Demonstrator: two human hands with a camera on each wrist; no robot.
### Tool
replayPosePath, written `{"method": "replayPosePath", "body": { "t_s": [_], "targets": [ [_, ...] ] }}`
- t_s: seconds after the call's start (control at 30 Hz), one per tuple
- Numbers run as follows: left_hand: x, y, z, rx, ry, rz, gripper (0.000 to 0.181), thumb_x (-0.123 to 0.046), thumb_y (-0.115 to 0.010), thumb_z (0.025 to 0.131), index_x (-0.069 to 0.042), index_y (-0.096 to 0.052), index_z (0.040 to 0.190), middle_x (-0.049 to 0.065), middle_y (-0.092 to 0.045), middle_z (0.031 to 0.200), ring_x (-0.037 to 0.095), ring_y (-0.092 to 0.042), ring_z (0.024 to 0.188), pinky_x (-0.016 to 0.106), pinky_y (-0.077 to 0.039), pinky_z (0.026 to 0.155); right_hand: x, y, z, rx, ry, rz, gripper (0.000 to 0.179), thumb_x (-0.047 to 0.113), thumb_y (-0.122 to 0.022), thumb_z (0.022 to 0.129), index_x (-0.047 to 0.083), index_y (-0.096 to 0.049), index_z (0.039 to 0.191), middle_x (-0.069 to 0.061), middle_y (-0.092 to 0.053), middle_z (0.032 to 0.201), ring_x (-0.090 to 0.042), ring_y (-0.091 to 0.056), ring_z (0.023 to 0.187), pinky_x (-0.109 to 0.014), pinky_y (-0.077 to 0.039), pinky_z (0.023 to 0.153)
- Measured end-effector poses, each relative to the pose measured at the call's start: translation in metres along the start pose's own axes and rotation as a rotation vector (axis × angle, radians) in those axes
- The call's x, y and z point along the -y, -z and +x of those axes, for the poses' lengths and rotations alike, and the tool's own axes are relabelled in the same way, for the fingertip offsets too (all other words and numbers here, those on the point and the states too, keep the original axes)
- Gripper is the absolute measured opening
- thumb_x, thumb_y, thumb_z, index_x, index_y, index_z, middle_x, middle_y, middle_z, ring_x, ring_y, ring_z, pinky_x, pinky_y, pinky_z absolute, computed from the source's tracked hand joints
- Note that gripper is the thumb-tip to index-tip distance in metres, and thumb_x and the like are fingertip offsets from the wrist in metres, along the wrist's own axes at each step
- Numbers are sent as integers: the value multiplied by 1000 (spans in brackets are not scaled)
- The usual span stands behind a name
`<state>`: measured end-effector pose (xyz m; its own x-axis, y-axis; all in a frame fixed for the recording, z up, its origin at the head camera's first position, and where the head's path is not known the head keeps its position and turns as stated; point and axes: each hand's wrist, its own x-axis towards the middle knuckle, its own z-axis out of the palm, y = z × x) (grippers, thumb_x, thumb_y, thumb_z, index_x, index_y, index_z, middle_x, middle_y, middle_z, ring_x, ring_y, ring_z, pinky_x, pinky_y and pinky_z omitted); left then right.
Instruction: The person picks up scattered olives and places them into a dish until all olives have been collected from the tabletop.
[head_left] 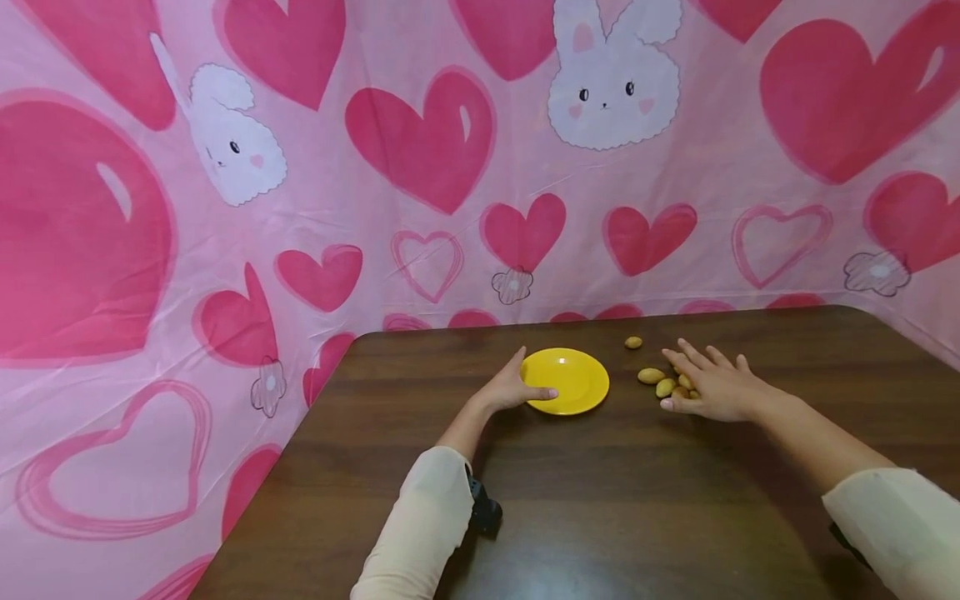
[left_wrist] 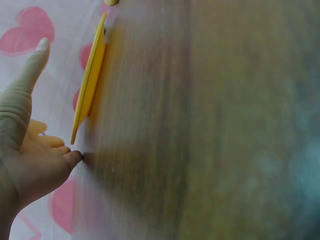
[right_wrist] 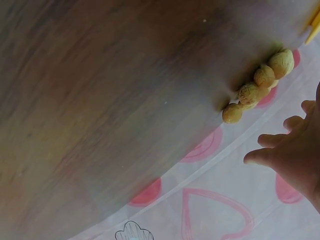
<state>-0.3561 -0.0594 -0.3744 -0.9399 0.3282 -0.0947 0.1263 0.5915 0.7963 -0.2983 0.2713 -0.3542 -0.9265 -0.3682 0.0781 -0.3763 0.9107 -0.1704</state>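
Yellow plate [head_left: 576,379] | beside left grip [head_left: 504,390] | fruits [head_left: 651,377] (one [head_left: 633,342] apart) | below right grip [head_left: 716,392]

Down onto the table [head_left: 630,492]: see a plate [head_left: 576,379] near the far edge, with the left hand [head_left: 508,387] at its left rim! Swing right of the plate, find clustered fruits [head_left: 652,377] under the right hand [head_left: 716,389]. Behind and left of those, close to the far edge, spot a lone fruit [head_left: 633,342]. Beyond that edge, meet cloth [head_left: 585,192].
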Motion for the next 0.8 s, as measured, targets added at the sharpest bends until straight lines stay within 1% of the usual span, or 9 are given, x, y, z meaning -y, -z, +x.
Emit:
{"method": "replayPosePath", "body": {
  "t_s": [0.2, 0.3, 0.47, 0.63, 0.73, 0.8],
  "targets": [
    [0, -1, 0, 28, 24, 15, 104, -42, -74, 73, -14, -10, 149, 8, -17, 152, 26, -20, 136, 46, -18, 108, -3, -3, 0, 2, -3, -6, 86, 63, -52, 83, 8, -26, 144, -27, -17, 147, -60, -17, 123, -78, -9, 86],
    [1, -2, 1, 49, 24, 40, 103, -41, -74, 73, -11, -11, 149, 9, -17, 152, 27, -20, 136, 46, -18, 108, -4, -3, 0, 4, -1, -3, 86, 63, -52, 82, 8, -26, 143, -27, -17, 147, -59, -18, 123, -78, -10, 86],
    [2, -2, 2, 71, 11, 92, 101, -40, -74, 73, -8, -14, 148, 11, -18, 151, 28, -19, 135, 48, -18, 108, -3, -3, 0, 13, -1, -9, 87, 65, -50, 82, 8, -26, 143, -27, -17, 147, -59, -18, 123, -77, -11, 86],
    [2, -3, 1, 70, -24, 162, 99, -31, -77, 73, -7, -15, 147, 11, -18, 151, 27, -20, 135, 44, -17, 109, -3, -3, -1, 14, -8, -15, 88, 66, -49, 82, 8, -26, 143, -27, -18, 147, -59, -19, 123, -77, -11, 86],
    [1, -3, 0, 69, -6, 192, 100, -29, -77, 74, -6, -14, 147, 10, -17, 151, 27, -20, 135, 43, -17, 109, -3, -3, -1, 14, -6, -5, 88, 65, -51, 82, 7, -26, 143, -27, -17, 146, -59, -19, 123, -77, -11, 87],
    [0, -3, 0, 67, 12, 192, 100, -29, -77, 74, -5, -13, 147, 10, -16, 152, 26, -19, 135, 43, -16, 109, -4, -3, 0, 12, 5, 6, 88, 64, -51, 82, 5, -27, 143, -29, -18, 146, -60, -19, 122, -76, -11, 89]
  ]
}}
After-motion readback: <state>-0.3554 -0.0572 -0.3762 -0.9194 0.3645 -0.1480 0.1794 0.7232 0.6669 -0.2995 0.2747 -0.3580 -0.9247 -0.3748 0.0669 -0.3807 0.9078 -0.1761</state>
